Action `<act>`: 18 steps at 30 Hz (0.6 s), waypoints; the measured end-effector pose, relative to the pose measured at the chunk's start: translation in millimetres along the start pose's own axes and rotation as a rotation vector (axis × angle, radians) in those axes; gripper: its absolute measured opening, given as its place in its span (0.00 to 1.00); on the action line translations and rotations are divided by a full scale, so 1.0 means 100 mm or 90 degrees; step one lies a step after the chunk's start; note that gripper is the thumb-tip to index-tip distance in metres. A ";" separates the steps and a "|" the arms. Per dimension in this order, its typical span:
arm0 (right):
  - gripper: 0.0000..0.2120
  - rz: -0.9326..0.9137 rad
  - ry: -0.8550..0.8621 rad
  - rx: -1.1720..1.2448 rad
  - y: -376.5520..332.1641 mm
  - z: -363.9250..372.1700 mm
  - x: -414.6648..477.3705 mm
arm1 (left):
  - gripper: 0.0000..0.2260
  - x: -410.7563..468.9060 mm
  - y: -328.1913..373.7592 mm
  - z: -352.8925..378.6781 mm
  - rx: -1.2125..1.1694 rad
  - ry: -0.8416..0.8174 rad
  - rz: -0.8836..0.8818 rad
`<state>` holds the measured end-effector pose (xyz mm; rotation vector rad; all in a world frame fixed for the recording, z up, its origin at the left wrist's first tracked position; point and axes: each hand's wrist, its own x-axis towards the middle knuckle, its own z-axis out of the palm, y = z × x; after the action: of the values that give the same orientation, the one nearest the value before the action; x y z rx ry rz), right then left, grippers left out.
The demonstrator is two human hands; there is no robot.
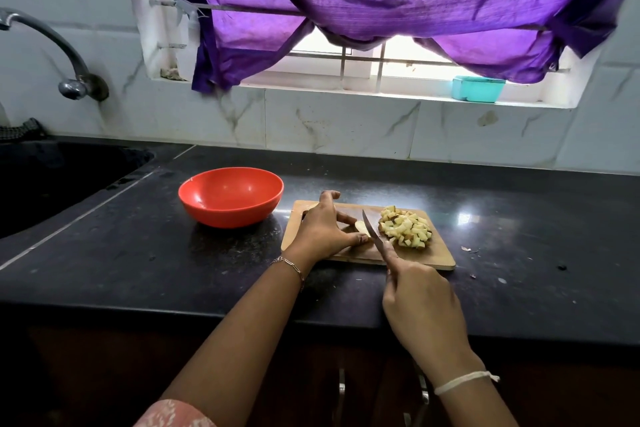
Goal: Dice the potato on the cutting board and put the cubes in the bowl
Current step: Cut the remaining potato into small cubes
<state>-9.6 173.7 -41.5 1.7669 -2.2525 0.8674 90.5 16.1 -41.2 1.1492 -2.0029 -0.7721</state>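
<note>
On the cutting board point(440, 253), the left hand point(323, 230) is pinning the last firm, slippery potato piece point(360, 226) while the right hand point(420, 298), clenched on the knife point(372, 230), is slicing beside the cubes point(405, 227); the bowl point(230, 196) is sitting empty.

a wooden board point(440, 255) lies on a dark counter point(138, 253). the left hand point(323, 230) pins a pale potato piece point(360, 226) to the board, fingers curled around it. the right hand point(420, 302) grips a knife point(371, 227), blade just right of that piece. a heap of cubes point(405, 227) sits on the board's right side. an empty red bowl point(230, 196) stands left of the board.
</note>
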 end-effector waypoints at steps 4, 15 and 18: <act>0.27 -0.008 -0.007 -0.033 -0.01 0.02 -0.02 | 0.39 -0.01 0.01 -0.01 -0.016 0.000 0.001; 0.28 -0.071 -0.060 -0.150 -0.10 -0.02 0.08 | 0.33 -0.01 0.02 -0.01 0.006 0.006 0.001; 0.25 -0.089 -0.063 -0.164 -0.14 -0.06 0.14 | 0.31 0.00 0.02 -0.01 0.005 0.007 -0.003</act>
<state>-2.4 163.4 -25.3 1.8537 -2.1515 0.4509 90.4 17.3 -39.0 1.1602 -1.9958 -0.7596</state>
